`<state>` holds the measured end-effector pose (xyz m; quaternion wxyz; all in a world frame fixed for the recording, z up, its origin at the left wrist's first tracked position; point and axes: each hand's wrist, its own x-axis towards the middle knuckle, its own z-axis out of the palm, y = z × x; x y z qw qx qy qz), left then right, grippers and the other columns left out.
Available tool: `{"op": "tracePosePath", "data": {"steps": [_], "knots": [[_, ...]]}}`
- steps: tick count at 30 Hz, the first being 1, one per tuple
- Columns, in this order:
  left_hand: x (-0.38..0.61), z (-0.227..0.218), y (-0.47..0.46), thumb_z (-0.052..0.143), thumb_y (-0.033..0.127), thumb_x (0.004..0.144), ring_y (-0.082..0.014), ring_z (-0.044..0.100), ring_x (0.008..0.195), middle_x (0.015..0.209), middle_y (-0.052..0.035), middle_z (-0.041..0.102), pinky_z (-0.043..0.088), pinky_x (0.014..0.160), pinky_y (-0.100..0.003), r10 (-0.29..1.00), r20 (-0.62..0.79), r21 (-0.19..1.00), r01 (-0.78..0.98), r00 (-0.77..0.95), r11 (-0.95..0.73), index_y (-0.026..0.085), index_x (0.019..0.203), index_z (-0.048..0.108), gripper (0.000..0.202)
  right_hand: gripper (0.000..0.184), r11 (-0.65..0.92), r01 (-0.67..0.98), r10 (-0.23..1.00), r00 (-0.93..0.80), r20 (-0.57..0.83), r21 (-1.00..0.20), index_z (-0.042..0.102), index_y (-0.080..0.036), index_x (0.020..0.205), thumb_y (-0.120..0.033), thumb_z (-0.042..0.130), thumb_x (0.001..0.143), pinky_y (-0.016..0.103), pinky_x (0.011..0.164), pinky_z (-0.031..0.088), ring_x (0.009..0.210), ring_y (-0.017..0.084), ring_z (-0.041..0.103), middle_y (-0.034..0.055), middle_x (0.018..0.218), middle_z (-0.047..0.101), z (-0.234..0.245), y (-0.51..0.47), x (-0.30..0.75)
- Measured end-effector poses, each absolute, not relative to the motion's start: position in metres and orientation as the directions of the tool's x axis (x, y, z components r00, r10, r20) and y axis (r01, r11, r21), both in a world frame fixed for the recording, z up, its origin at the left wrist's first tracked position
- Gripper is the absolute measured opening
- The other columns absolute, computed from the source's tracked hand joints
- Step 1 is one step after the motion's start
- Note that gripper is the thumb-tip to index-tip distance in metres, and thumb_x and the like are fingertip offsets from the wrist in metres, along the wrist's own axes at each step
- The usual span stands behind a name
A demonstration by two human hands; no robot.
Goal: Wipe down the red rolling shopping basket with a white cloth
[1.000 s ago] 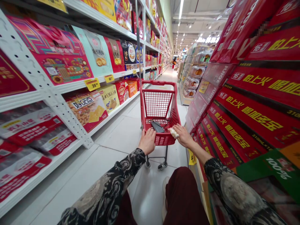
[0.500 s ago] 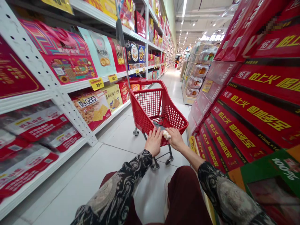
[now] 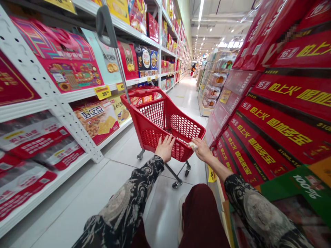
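Note:
A small red shopping cart (image 3: 148, 136) of perforated plastic stands on the floor in front of me, turned at an angle. My left hand (image 3: 164, 148) lies on its near side by the rim, fingers stretched out and holding nothing. At the cart's right front corner, my right hand (image 3: 203, 150) has its fingers closed round a crumpled white tissue or cloth (image 3: 192, 146), partly hidden by them. That hand touches the rim. A tall metal pole with a grey looped top (image 3: 106, 29) rises from the cart's far left corner. The basket's inside shows only in part.
White shelves (image 3: 85, 90) of boxed and bagged goods line the left side. Stacked red drink cartons (image 3: 279, 127) rise close on my right, with a green carton (image 3: 297, 193) nearer me. Farther along, a stand of clear-packed goods (image 3: 214, 86) borders the tiled aisle.
The cart has turned, its pole end swinging left. My hands have moved apart: the left slightly left along the side, the right rightward along the rim with the white tissue or cloth.

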<state>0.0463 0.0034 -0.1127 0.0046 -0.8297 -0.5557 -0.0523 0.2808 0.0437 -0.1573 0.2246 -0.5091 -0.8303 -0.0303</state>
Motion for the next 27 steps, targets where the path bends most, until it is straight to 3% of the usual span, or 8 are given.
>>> {"op": "tracePosePath", "data": {"steps": [7, 10, 14, 22, 27], "knots": [[0.061, -0.115, 0.004, 0.043, 0.017, 0.071, -0.026, 0.013, 0.138, 0.151, -0.0116, 0.011, 0.01, 0.108, -0.056, 0.917, 0.091, 0.055, 0.917, 0.388, -0.394, 0.011, 0.141, 0.019, 0.074, 0.043, 0.483, 0.852, 0.825, -0.363, 0.433, -0.205, 0.054, -0.009, 0.117, -0.012, 0.043, 0.076, 0.039, 0.094, 0.036, 0.108, 0.025, 0.047, 0.0142, 0.114, 0.058, -0.156, 0.023, 0.266], [0.06, -0.113, 0.002, 0.042, 0.017, 0.071, -0.0257, 0.013, 0.138, 0.151, -0.0098, 0.013, 0.009, 0.108, -0.057, 0.915, 0.088, 0.048, 0.916, 0.393, -0.398, 0.013, 0.141, 0.021, 0.073, 0.037, 0.462, 0.855, 0.836, -0.332, 0.437, -0.234, 0.058, -0.01, 0.109, -0.012, 0.042, 0.077, 0.036, 0.089, 0.038, 0.1, 0.024, 0.05, 0.0131, 0.104, 0.06, -0.151, 0.019, 0.265], [0.06, -0.108, -0.001, 0.042, 0.017, 0.07, -0.0271, 0.013, 0.137, 0.151, -0.0067, 0.012, 0.009, 0.107, -0.06, 0.926, 0.063, 0.05, 0.925, 0.373, -0.376, 0.015, 0.141, 0.022, 0.074, 0.036, 0.465, 0.853, 0.835, -0.334, 0.437, -0.236, 0.058, -0.012, 0.11, -0.012, 0.041, 0.078, 0.035, 0.09, 0.038, 0.103, 0.023, 0.05, 0.012, 0.105, 0.061, -0.148, 0.014, 0.265], [0.064, -0.109, -0.011, 0.043, 0.018, 0.071, -0.0266, 0.013, 0.137, 0.15, -0.0111, 0.014, 0.009, 0.107, -0.057, 0.95, 0.076, 0.081, 0.948, 0.303, -0.309, 0.011, 0.14, 0.021, 0.073, 0.049, 0.354, 0.929, 0.827, -0.255, 0.501, -0.111, 0.046, -0.007, 0.128, -0.007, 0.037, 0.079, 0.043, 0.1, 0.033, 0.125, 0.026, 0.038, 0.0162, 0.131, 0.048, -0.163, 0.003, 0.268], [0.057, -0.133, -0.025, 0.041, 0.016, 0.07, -0.025, 0.013, 0.138, 0.15, -0.0121, 0.013, 0.009, 0.108, -0.056, 0.967, 0.104, 0.089, 0.966, 0.233, -0.243, 0.007, 0.14, 0.02, 0.073, 0.05, 0.475, 0.88, 0.686, -0.386, 0.617, 0.023, 0.042, -0.011, 0.132, -0.006, 0.033, 0.083, 0.045, 0.107, 0.025, 0.134, 0.022, 0.025, 0.0137, 0.139, 0.04, -0.159, -0.005, 0.256]]}}
